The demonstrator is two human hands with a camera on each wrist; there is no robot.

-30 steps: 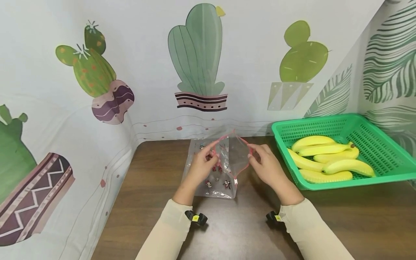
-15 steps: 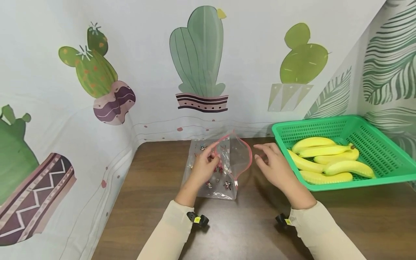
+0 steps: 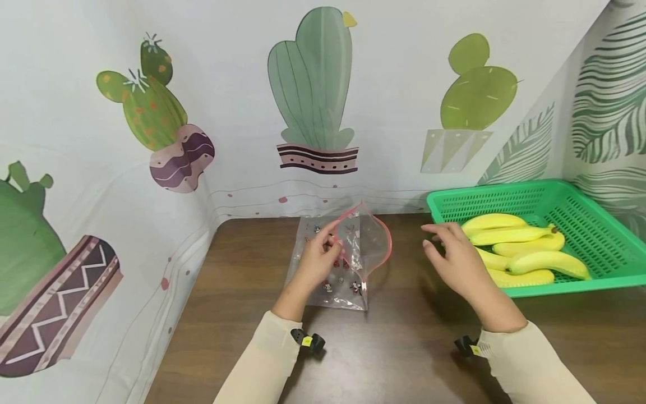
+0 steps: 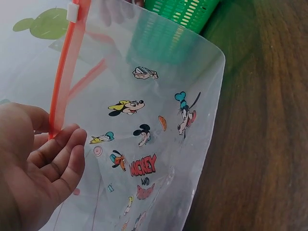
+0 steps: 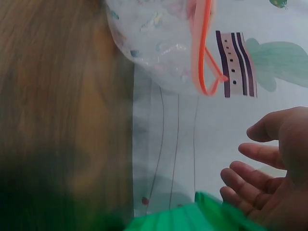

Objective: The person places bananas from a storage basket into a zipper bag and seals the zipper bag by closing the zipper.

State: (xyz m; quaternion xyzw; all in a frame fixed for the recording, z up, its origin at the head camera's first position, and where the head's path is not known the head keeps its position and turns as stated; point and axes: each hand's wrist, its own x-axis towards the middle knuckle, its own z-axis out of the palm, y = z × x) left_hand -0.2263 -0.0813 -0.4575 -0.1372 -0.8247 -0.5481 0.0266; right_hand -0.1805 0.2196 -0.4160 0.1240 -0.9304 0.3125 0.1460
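A clear zip bag [image 3: 348,297] with small cartoon prints stands on the brown table, its red-edged mouth spread wide toward the right. My left hand [image 3: 318,257] pinches the left side of that red rim between thumb and fingers, as the left wrist view also shows. A white slider [image 4: 72,12] sits on the red zip. My right hand [image 3: 456,261] is apart from the bag, beside the green basket's left edge, with relaxed fingers and nothing in them. Several yellow bananas [image 3: 547,262] lie in the green basket [image 3: 605,224].
The brown wooden table [image 3: 242,280] meets a white cloth backdrop [image 3: 388,84] printed with cacti along its far edge. A black camera is strapped on each wrist over cream sleeves [image 3: 262,359].
My right hand has let go of the bag's red rim and moved right to the basket's edge. The left hand keeps its pinch, and the bag's mouth stays spread.
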